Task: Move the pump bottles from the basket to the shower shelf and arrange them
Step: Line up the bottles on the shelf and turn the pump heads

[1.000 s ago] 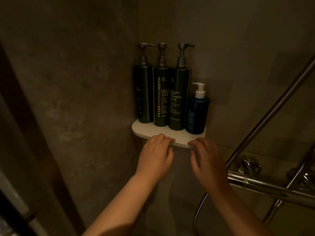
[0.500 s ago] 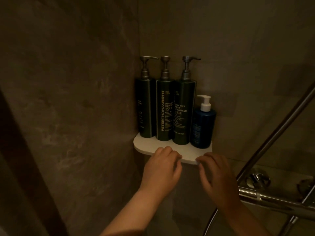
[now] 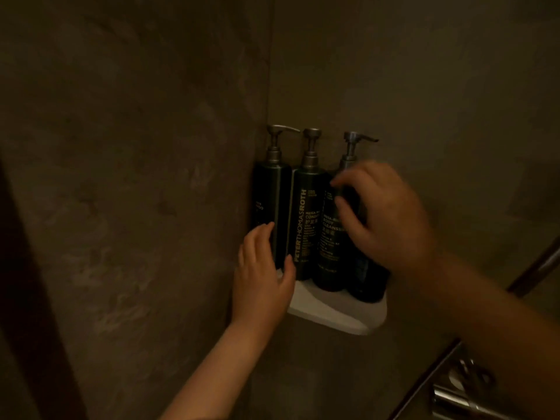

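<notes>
We had three tall dark pump bottles standing upright in a row on the white corner shelf [image 3: 336, 313], packed side by side where the two brown walls met. Our left hand [image 3: 263, 277] was wrapped low around the left bottle [image 3: 268, 189], fingers on its left side and thumb reaching across toward the middle bottle [image 3: 309, 207] (the one whose label read PETER THOMAS ROTH up its side). Our right hand [image 3: 385, 219] lay over the upper front of the right bottle [image 3: 328, 247], fingers curled against it, though the hand was blurred and we could not tell whether it truly gripped the bottle or only rested there. A shorter blue bottle [image 3: 363, 274] sat just beside it on the shelf's right end, mostly hidden behind that hand. Chrome shower fittings [image 3: 466, 398] showed at the lower right, well apart from the shelf.
</notes>
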`<state>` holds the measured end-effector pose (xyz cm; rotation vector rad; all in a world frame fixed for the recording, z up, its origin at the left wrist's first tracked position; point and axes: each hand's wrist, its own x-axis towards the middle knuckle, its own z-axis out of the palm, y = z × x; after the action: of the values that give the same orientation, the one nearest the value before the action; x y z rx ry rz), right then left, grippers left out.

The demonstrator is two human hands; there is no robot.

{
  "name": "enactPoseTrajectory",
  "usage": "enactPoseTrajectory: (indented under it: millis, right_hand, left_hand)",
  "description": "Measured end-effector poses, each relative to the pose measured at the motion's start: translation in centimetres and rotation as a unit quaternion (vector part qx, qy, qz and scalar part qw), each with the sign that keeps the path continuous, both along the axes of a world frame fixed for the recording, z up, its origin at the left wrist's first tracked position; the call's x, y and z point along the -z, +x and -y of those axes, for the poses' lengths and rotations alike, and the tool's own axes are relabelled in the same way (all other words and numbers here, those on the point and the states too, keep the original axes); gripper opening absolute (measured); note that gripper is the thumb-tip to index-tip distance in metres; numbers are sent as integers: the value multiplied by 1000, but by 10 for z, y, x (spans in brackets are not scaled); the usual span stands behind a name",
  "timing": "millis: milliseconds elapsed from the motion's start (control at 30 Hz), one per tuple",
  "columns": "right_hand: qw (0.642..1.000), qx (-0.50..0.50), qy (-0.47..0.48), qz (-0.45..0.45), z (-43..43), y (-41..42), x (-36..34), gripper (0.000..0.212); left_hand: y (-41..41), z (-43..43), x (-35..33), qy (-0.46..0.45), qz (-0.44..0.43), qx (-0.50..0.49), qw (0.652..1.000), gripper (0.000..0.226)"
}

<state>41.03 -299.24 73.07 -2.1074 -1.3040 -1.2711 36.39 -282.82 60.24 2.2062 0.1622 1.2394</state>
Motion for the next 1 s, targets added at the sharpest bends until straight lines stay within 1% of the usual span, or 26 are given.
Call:
enactPoseTrajectory:
  millis: [100,233,367,500,600,767,867,1000]
  right_hand:
    - [998,1,-51,40,-28,10,-53,23]
    - [993,27,-106,51,-62,31,-93,28]
    - [987,51,-153,-1,-92,45,-111,33]
    - [964,103,-236,-71,-115,51,-117,35]
    - [953,114,-266,-93,-123,52,-117,33]
    - [948,97,-275,-129,-129,53,-125,32]
    - [943,62,-281,-166,-126,50,-130,29]
    - [938,28,-289,-188,-116,42,-139,30]
  left_hand:
    - [9,-4,3,-12,-20,-34,999,65]
    - [15,-7,10,-20,-40,-33,998,73]
    - [16,-7,20,-24,-31,-16,999,74]
    - [15,-6,27,-36,-30,-8,999,73]
    - [16,-8,29,-39,-33,-12,999,74]
    - [18,-12,32,-44,-41,-15,998,77]
    - [17,-11,32,-60,-36,-9,998,78]
    - [11,-5,31,-68,-20,-10,997,80]
